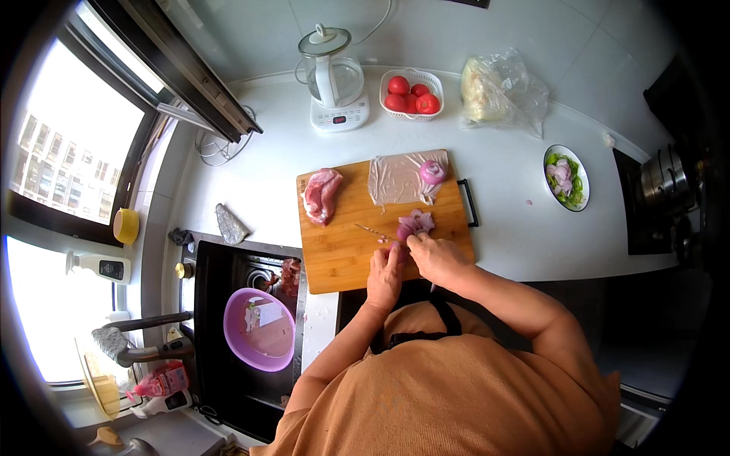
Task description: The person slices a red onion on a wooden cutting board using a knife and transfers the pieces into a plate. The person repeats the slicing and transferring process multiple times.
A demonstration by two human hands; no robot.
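Observation:
On a bamboo cutting board (336,256), my left hand (385,276) presses its fingertips on a piece of red onion (402,255). My right hand (436,253) is closed beside it on a kitchen knife, whose thin blade (373,231) shows nearly edge-on with onion bits along it. The knife's handle is hidden by the hand. Just beyond my fingers lie cut red onion slices (416,221). A peeled red onion (432,172) rests on crumpled clear plastic film (396,179) at the board's far right. Raw meat (322,195) sits at the far left of the board.
Left of the board is a black sink (228,387) with a purple basin (231,336) of water and more meat (291,276). Behind stand a glass kettle (336,80), a basket of tomatoes (410,97) and a bagged vegetable (485,91). A plate of sliced vegetables (566,178) is rightward.

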